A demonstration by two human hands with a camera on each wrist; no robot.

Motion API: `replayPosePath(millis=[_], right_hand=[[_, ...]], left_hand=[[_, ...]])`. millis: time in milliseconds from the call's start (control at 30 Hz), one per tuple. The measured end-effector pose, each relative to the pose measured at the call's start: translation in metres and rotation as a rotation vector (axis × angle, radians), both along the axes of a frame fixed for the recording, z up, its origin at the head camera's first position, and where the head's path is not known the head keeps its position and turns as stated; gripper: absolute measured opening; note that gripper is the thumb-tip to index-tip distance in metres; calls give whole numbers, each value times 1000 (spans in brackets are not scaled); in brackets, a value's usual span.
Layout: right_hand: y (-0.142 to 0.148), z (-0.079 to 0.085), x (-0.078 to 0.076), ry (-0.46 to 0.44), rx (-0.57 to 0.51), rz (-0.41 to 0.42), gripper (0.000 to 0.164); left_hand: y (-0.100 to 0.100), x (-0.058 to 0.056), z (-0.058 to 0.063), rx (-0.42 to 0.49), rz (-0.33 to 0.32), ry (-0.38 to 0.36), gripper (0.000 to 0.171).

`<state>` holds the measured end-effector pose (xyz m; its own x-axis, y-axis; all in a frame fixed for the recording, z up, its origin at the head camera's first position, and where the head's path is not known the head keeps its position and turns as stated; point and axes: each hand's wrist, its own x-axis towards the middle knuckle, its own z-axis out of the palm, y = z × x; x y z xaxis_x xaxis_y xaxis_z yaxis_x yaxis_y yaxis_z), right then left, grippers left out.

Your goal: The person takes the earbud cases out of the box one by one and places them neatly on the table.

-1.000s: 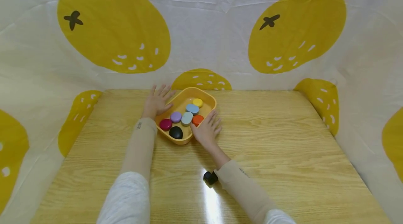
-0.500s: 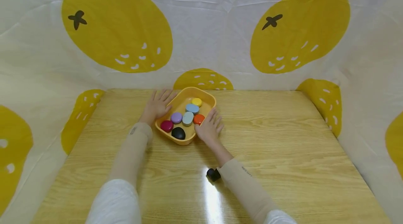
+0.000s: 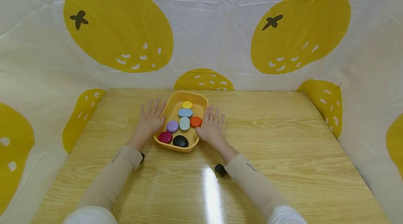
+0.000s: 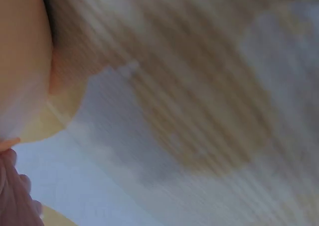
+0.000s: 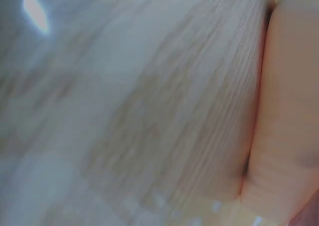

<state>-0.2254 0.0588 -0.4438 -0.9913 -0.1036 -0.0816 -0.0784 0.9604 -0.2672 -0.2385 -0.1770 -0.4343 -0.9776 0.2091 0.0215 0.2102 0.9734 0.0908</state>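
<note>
Orange tray [image 3: 171,113] sits on tabletop [image 3: 283,147] between left hand [image 3: 150,120] and right hand [image 3: 211,128], long axis roughly fore-aft, far end angled slightly right; both hands at its long sides, fingers extended (neither clearly nearer)

Your left sleeve [image 3: 108,178] is partly hiding a black thing [image 3: 142,158]; the left wrist view's edge is cutting off your left hand [image 4: 16,193] and the tray [image 4: 22,61]; the table [image 5: 199,96] is showing blurred.
</note>
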Motion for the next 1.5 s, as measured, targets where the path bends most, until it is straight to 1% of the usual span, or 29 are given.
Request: replayPosePath(millis=[67, 133, 267, 367, 433, 567, 700, 900, 1067, 1167, 1333, 1500], right_hand=[[1, 2, 2, -2, 36, 26, 87], [2, 4, 5, -3, 48, 49, 86], [3, 6, 13, -10, 31, 85, 86], [2, 6, 20, -12, 26, 100, 86], [2, 5, 24, -6, 45, 108, 88], [2, 5, 32, 0, 58, 125, 88], [1, 5, 42, 0, 74, 128, 88], [-1, 4, 55, 6, 96, 143, 88], [-2, 4, 65, 0, 63, 156, 87], [-3, 5, 71, 7, 65, 160, 87], [-5, 6, 81, 4, 58, 158, 88], [-5, 7, 87, -5, 45, 160, 87]], left_hand=[[2, 9, 1, 22, 30, -18, 55], [3, 17, 2, 40, 53, -24, 55], [4, 33, 1, 65, 79, -29, 56], [3, 43, 1, 80, 90, -23, 56], [2, 50, 0, 103, 96, -13, 56], [2, 62, -1, 115, 99, 10, 55], [2, 73, -3, 129, 102, 9, 56], [-2, 88, -6, 127, 109, 10, 56], [-3, 98, -6, 138, 110, 19, 55], [-3, 104, -5, 153, 116, 27, 55], [-4, 113, -5, 149, 120, 32, 56], [-5, 119, -6, 149, 125, 31, 56]])
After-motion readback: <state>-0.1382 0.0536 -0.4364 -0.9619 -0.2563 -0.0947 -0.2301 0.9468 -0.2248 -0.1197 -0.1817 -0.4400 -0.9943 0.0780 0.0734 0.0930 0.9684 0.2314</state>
